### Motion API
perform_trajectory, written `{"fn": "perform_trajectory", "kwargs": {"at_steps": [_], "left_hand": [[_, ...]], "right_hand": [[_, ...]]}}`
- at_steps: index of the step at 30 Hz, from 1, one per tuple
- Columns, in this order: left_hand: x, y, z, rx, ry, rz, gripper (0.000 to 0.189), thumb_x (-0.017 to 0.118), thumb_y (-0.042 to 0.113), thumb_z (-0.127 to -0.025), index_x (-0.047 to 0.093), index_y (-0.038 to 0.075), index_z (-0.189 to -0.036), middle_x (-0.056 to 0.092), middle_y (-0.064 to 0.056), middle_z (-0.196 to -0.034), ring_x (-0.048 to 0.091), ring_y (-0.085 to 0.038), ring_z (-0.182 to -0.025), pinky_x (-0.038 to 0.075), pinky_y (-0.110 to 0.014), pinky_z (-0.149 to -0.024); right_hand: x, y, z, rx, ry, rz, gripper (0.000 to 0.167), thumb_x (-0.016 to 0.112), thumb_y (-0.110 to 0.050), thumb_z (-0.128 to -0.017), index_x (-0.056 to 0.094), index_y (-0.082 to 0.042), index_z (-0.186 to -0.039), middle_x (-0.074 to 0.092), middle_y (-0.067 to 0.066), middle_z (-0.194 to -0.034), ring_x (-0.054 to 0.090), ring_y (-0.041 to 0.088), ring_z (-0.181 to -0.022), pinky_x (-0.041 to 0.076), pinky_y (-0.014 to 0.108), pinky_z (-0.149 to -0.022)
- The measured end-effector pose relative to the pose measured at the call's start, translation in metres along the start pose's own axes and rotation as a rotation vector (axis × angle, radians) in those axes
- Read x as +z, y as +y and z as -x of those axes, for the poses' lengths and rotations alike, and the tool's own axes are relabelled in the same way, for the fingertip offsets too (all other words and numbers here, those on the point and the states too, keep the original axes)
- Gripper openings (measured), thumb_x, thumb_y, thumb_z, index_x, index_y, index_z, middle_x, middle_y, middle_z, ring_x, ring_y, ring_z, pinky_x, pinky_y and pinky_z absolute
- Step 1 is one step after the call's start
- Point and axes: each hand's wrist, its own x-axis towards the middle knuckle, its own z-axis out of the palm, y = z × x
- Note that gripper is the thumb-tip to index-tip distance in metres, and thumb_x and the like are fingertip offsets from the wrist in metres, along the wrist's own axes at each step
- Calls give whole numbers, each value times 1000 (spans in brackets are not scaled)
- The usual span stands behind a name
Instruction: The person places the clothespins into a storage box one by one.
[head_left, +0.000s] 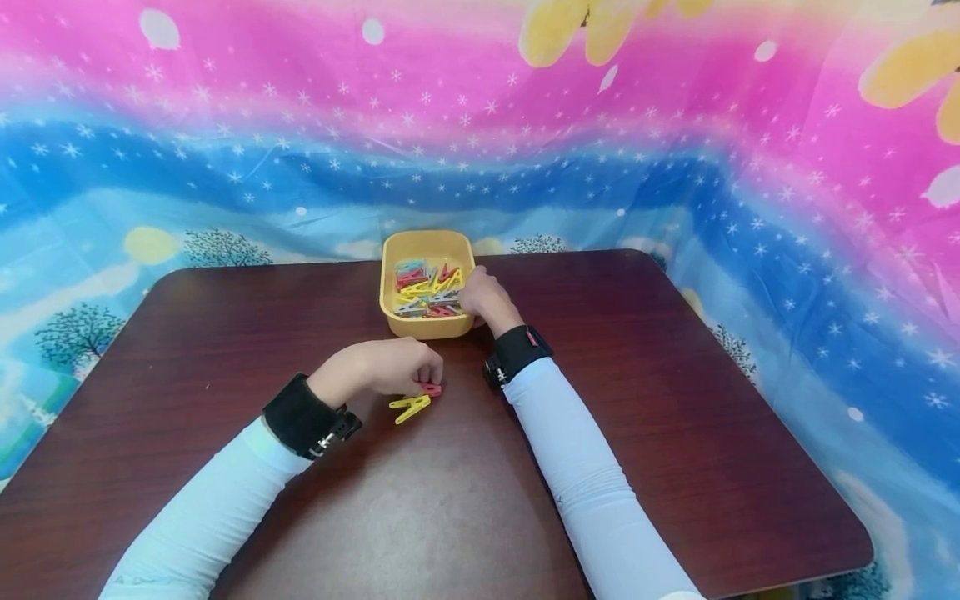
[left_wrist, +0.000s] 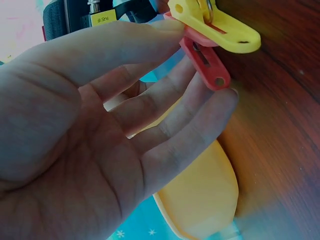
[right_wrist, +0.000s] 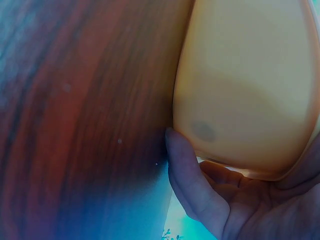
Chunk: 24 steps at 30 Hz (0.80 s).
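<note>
My left hand [head_left: 393, 367] is over the table in front of a yellow plastic bin [head_left: 427, 327], pinching a red clothespin [left_wrist: 207, 67] between thumb and fingers. A yellow clothespin [head_left: 410, 407] is right beside the red one and overlaps it in the left wrist view. At the bin's right side, my right hand [head_left: 486, 297] grips the wall near the rim, with fingers [right_wrist: 192, 182] curled against the outside. Inside the bin lie several clothespins [head_left: 427, 287] in red, yellow, blue and grey.
The dark brown wooden table [head_left: 637, 400] has rounded corners. A colourful printed cloth [head_left: 450, 125] hangs behind it and along the right side, close to the bin's back. Black straps [head_left: 300, 417] with small cameras sit on both wrists.
</note>
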Motion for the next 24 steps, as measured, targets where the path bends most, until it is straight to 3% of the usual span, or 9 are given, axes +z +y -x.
{"fn": "perform_trajectory", "kwargs": {"at_steps": [24], "left_hand": [[6, -1, -7, -23, 13, -25, 20, 76, 0, -94, 72, 14, -108, 67, -2, -94, 59, -14, -83, 55, -24, -73]], "right_hand": [[-2, 0, -1, 11, -25, 13, 66, 44, -19, -115, 13, -2, -170, 60, 24, -133, 75, 32, -97, 68, 34, -68]]}}
